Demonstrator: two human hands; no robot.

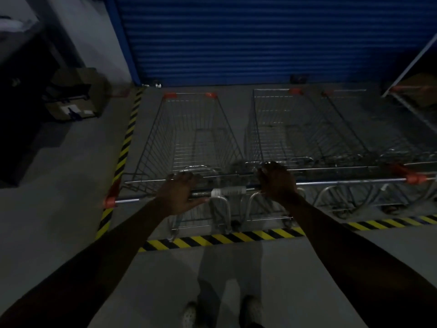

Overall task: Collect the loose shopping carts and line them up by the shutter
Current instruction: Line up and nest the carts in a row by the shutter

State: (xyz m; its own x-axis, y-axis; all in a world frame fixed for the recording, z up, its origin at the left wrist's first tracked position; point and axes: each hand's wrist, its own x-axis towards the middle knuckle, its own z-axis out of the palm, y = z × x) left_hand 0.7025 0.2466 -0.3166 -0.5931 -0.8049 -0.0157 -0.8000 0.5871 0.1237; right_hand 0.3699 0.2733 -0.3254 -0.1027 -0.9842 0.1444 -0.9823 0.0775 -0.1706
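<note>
Standing behind the row: the left cart (pixel 196 138) is sitting mid-frame, nosing toward the blue shutter (pixel 260 36) up top, with two more carts (pixel 307 129) parking just right of it. The left grip (pixel 182 192) is lying over its handle (pixel 142 197), fingers mostly straight and thumb underneath. The right grip (pixel 277 179) is curling tight round the bar (pixel 331 183) running off right.

Our arms stretched forward, left hand (pixel 181 192) resting loose-fingered on the cart handle (pixel 228 191), right hand (pixel 276 179) curled around it.
</note>
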